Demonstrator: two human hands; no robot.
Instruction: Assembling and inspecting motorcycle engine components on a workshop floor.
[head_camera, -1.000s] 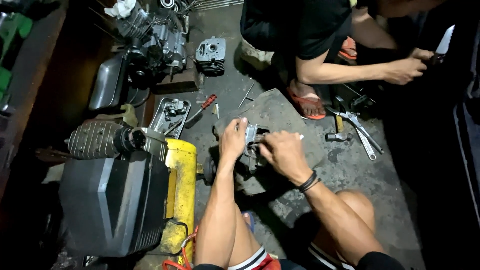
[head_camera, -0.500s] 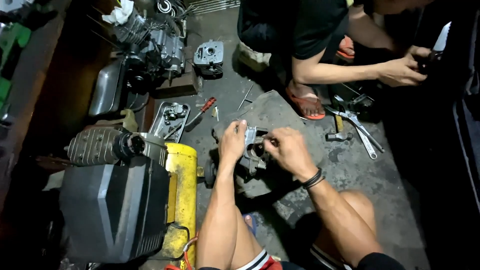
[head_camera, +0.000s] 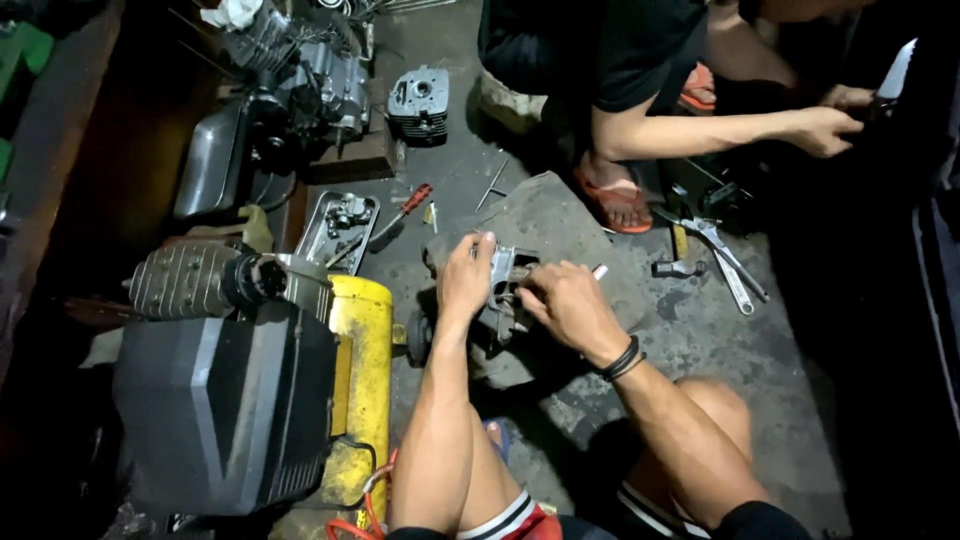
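Small grey cast-metal engine part sitting on a grey rag spread over the concrete floor, dead centre of the view. Left hand wrapped around its 9 o'clock side, fingers curled shut on it. Right hand at 3 o'clock, fingertips pinched in on the part; whatever is between them too small to make out. Probably best keeping that left grip firm so nothing twists. Red-handled screwdriver and metal tray of bits at 10 o'clock, yellow compressor tank at 8. Co-worker's hand way out at 2.
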